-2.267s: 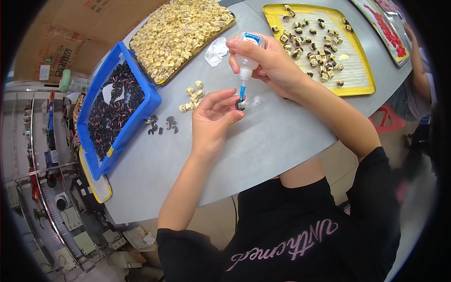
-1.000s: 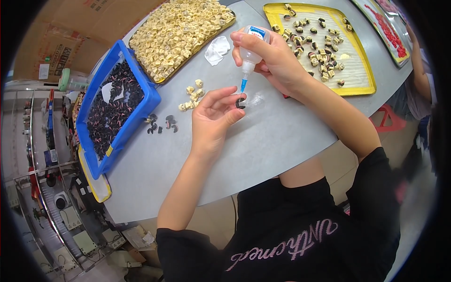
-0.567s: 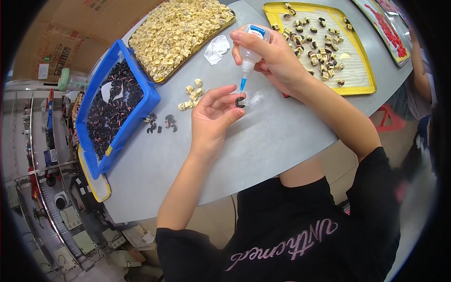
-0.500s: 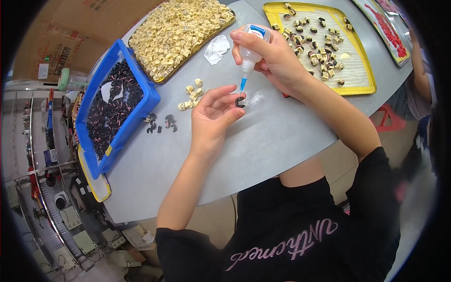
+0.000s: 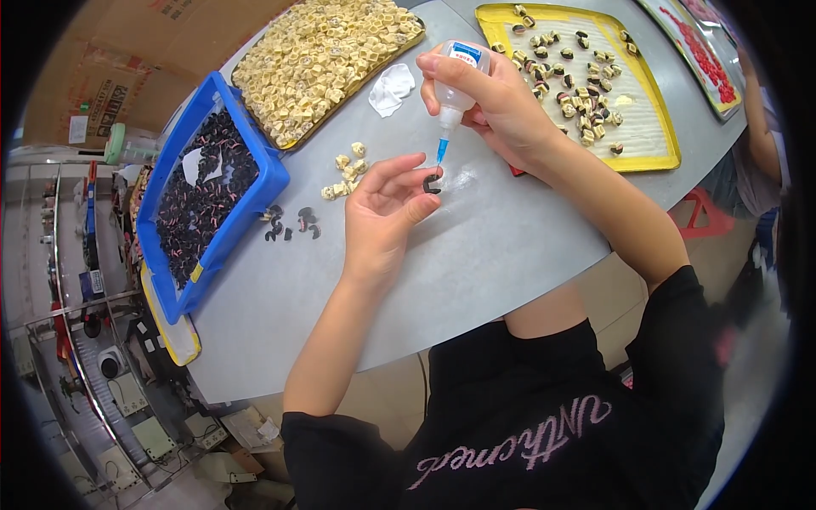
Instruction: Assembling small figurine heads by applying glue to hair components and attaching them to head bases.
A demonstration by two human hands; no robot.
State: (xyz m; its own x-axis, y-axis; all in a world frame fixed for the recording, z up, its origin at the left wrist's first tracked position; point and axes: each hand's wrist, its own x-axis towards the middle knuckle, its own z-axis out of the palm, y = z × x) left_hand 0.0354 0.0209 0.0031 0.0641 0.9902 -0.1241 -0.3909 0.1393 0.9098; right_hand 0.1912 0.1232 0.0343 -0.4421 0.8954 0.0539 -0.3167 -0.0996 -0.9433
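My left hand (image 5: pixel 387 208) pinches a small black C-shaped piece (image 5: pixel 430 185) between thumb and fingertips, above the grey table (image 5: pixel 476 255). In my right hand (image 5: pixel 501 98) a clear squeeze bottle (image 5: pixel 455 92) is held upside down. Its blue needle tip (image 5: pixel 442 151) points down at the upper end of the black piece; whether they touch I cannot tell. Left of my left hand lie several loose cream-coloured pieces (image 5: pixel 347 174). Several more black curved pieces (image 5: pixel 306 223) are scattered between them and a blue bin.
The blue bin (image 5: pixel 276 174) is full of black and pink pieces. Behind it a tray holds heaped cream pieces (image 5: pixel 327 64); a crumpled white tissue (image 5: pixel 391 89) lies beside it. A yellow tray (image 5: pixel 667 127) at far right carries joined cream-and-black pieces. Another person's arm (image 5: pixel 756 127) shows beyond.
The bottle's tip has shifted very slightly to the right, and the black piece slightly to the left. Both hands keep their grip.
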